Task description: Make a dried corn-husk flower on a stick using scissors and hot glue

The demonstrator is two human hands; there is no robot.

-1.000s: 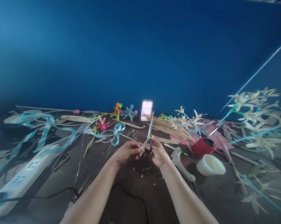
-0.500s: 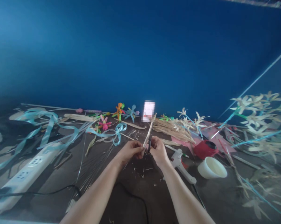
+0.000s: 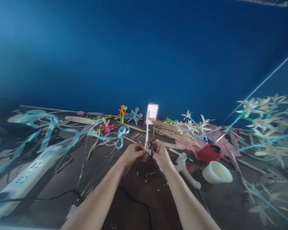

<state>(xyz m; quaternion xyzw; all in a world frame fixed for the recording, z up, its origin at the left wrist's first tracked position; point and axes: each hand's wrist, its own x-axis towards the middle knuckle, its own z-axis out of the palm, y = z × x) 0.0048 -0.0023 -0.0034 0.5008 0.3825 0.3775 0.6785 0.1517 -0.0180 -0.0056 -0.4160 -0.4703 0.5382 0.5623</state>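
Observation:
Between thumb and fingers, my left hand (image 3: pixel 135 154) pinches a narrow pale strip (image 3: pixel 147 139) that looks like dried husk and stands up away from me. My right hand (image 3: pixel 160 154) is closed around dark-handled scissors (image 3: pixel 152 148), whose blades point forward just right of the strip. Both hands are close together over the dark table. Small pale scraps (image 3: pixel 146 175) lie below them. Beyond my right hand rests a bundle of dried tan husks (image 3: pixel 175 132).
A white glue gun (image 3: pixel 185 171), white cup (image 3: pixel 217 172) and red tape roll (image 3: pixel 211 152) stand to the right, before pale flower stems (image 3: pixel 261 110). On the left are a power strip (image 3: pixel 26 180), blue ribbon (image 3: pixel 50 123) and thin wires (image 3: pixel 96 172). Fuzzy figures (image 3: pixel 122 113) sit at the back.
The pale strip has swung from leaning right to nearly upright, and now stands apart from the scissors' blades. Both hands have barely shifted.

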